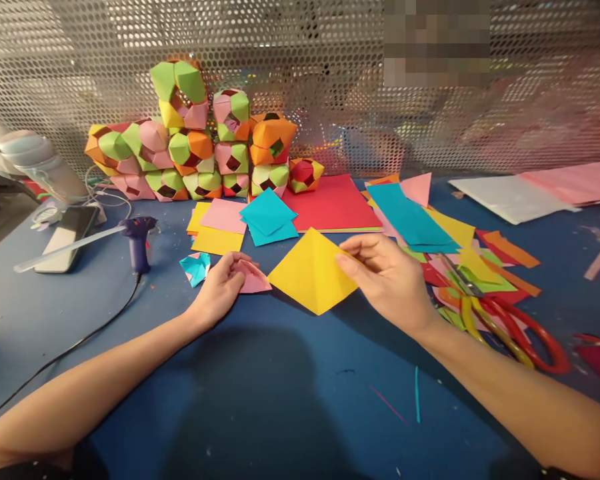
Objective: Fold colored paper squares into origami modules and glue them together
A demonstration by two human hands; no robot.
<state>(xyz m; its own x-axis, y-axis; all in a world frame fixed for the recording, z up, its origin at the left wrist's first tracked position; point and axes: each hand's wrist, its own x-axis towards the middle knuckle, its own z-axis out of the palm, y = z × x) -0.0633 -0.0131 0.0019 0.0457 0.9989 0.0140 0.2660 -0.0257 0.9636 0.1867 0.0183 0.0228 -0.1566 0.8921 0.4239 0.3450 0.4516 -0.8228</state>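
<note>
Between thumb and fingers my right hand (387, 277) pinches the right corner of a yellow paper square (313, 273), which shows a crease down its middle and is turned like a diamond. My left hand (225, 283) is closed on a folded pink paper piece (253, 278), whose tip lies close to the yellow square's left corner. Just left of that hand sits a small blue and pink folded paper unit (196, 269). Beyond the hands lie blue paper squares (269, 217), a pink square (223, 215) and a yellow square (219, 241).
Stacked folded-paper balls (193, 150) stand against a perforated metal screen (330, 40). At left are a glue gun (139, 243) with its cord, a phone (70, 237) and a bottle (40, 163). Scissors (505, 327) lie on paper scraps at right, near red sheets (330, 203).
</note>
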